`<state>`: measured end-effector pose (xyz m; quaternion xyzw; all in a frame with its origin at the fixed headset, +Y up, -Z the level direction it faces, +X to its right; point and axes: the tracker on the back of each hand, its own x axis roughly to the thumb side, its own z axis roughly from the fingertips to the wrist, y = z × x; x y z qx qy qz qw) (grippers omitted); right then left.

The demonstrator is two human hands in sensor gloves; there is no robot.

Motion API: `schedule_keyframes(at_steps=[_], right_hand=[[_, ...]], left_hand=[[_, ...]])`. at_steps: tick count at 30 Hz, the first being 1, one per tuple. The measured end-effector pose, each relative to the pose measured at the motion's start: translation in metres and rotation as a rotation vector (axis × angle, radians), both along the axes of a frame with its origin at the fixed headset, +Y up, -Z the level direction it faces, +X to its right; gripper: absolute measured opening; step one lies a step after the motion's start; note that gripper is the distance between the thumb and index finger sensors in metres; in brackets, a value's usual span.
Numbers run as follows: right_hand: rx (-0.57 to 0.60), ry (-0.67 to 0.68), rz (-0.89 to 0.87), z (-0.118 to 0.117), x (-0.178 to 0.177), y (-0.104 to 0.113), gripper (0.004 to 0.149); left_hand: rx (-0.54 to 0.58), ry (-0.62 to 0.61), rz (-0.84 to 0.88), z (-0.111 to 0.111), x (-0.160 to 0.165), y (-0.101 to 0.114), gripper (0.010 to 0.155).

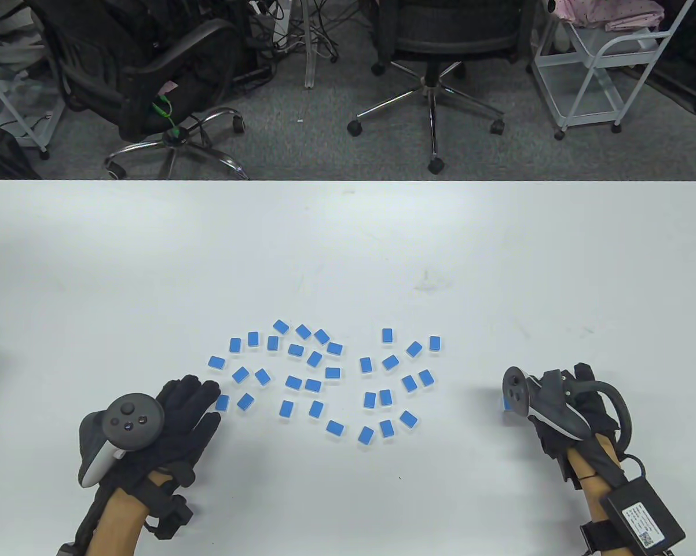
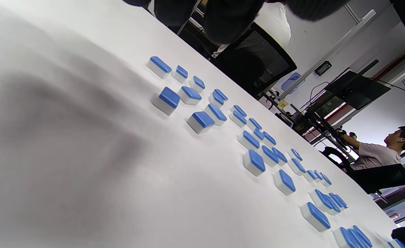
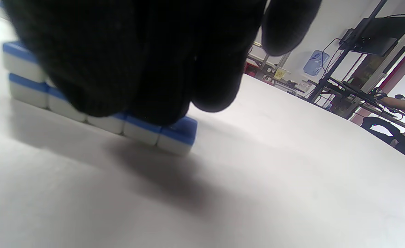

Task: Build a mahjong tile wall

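Note:
Several loose blue-backed mahjong tiles lie face down, scattered across the middle of the white table; the left wrist view shows them spread out ahead. My left hand lies flat with straight fingers, its tips beside a tile at the cluster's left edge. My right hand hangs over a short tile wall, a bottom row with a second-layer tile at its far end. The gloved fingers hide most of the upper layer. In the table view only a blue sliver shows beside the right tracker.
Past the table's far edge stand two office chairs and a white cart. A seated person appears far off in the wrist views. Bare tabletop lies between the loose tiles and the wall.

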<state>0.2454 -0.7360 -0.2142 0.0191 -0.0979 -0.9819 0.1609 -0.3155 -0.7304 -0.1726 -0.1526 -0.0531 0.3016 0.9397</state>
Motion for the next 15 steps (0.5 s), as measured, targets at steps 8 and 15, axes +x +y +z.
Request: schedule_keyframes(at_steps=[8,15], right_hand=[[-0.007,-0.008,-0.005,0.001,0.001,0.002,0.057],[0.187,0.039,-0.024,0.012,-0.008,0.023,0.058]], left_hand=[[0.000,0.001,-0.001,0.000,0.000,0.000,0.069],[-0.001,-0.002,-0.002,0.001,0.001,0.000,0.069]])
